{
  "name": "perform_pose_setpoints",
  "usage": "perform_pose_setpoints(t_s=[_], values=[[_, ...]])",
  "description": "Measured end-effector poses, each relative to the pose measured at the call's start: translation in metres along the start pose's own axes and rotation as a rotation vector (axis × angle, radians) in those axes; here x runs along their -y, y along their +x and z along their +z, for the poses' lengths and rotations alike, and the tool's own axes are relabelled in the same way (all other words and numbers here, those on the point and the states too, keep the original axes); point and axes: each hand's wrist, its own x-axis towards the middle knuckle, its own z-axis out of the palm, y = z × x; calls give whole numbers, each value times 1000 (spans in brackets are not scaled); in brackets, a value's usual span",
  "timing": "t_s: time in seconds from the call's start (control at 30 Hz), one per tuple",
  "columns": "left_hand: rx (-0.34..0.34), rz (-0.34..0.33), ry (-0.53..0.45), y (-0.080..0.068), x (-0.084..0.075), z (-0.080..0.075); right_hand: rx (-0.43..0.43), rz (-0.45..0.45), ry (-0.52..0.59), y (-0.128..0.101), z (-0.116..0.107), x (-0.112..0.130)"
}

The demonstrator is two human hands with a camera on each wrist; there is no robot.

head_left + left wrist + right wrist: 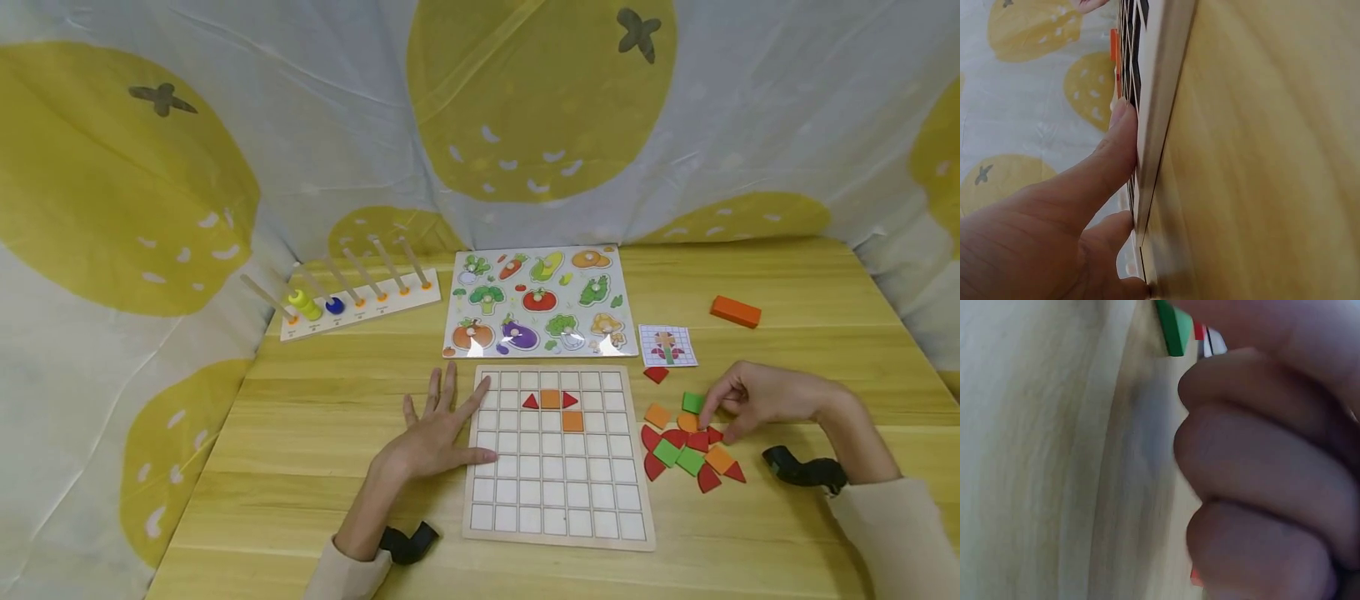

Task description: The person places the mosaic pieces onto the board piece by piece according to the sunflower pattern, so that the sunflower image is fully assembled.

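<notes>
Curled right hand [1272,475] hides its tile [1174,328].

a makeshift play or recording corner rather than a furnished room: a wooden table [787,283] is walled on three sides by a draped white sheet printed with big yellow fruit [540,92]. children's learning toys cover it, a vegetable peg puzzle [540,300], a peg-and-ring counting board [360,304] and a grid board [558,458].
</notes>
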Motion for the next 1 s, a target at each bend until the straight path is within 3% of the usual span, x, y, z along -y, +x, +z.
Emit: perform_pose_setpoints(t_s=[0.23,0.47,0.77,1.0], values=[[29,-18,6,-6,-13,-10,-74,17,-91,1,1,1],[-26,35,-7,-4,-3,-1,-207,69,-181,7,3,5],[18,-35,51,-8,-17,-11,-243,77,-228,9,6,9],[16,-43,61,-8,-18,-10,-309,95,-276,10,11,15]])
